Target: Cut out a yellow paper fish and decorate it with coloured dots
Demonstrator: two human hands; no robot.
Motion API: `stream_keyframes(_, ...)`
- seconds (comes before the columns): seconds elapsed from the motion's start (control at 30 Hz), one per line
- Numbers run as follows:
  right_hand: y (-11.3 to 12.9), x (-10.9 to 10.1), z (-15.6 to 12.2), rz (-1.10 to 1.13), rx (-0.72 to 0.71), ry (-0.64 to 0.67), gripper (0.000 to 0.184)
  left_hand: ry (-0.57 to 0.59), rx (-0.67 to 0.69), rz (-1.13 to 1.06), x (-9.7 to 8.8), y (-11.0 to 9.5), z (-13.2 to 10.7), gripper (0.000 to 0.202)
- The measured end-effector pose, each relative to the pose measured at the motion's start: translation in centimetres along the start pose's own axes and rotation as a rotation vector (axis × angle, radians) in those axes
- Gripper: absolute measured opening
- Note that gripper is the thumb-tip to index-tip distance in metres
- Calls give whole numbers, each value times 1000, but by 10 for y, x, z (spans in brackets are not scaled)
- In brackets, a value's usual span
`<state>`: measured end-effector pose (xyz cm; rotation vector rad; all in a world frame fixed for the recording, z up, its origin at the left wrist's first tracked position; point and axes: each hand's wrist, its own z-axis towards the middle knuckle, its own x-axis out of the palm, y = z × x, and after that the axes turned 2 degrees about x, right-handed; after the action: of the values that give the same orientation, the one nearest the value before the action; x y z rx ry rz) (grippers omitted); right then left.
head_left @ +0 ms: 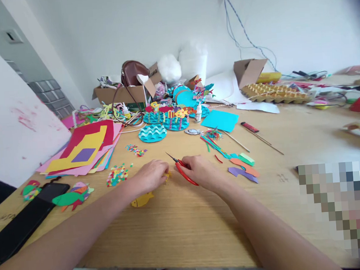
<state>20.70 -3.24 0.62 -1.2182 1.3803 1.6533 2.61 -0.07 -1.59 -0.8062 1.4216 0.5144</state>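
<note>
My right hand is closed on a pair of red-handled scissors, their dark pointed tip aimed away to the upper left. Just to the left, my left hand pinches a small yellow paper piece, mostly covered by the fingers. Beneath my left wrist, a yellow paper fish lies flat on the wooden table. Small paper dots in many colours form a pile left of my left hand. To the right of my right hand lie purple and orange paper scraps.
Coloured paper sheets, a long black case and a green paper fish lie left. Behind my hands are blue wavy paper discs, a glue bottle and a blue sheet. A red cutter and egg tray are right.
</note>
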Motion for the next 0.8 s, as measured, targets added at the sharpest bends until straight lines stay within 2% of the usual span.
stream_keyframes(0.23,-2,3,1,20,0,-2,35,1,21,-33,1,-1,4,11)
stream_keyframes(0.43,-3,4,4,134,36,-31,35,-44,-6,-139,-3,-1,4,13)
stream_keyframes(0.53,-6,6,6,288,75,-23,38,-96,-44,-237,-10,-1,2,12)
stream_keyframes(0.7,-4,9,9,665,94,7,30,-137,-101,-472,-16,0,-1,12)
stream_keyframes(0.8,4,9,7,946,94,44,31,-165,-165,-759,-15,-4,-4,10)
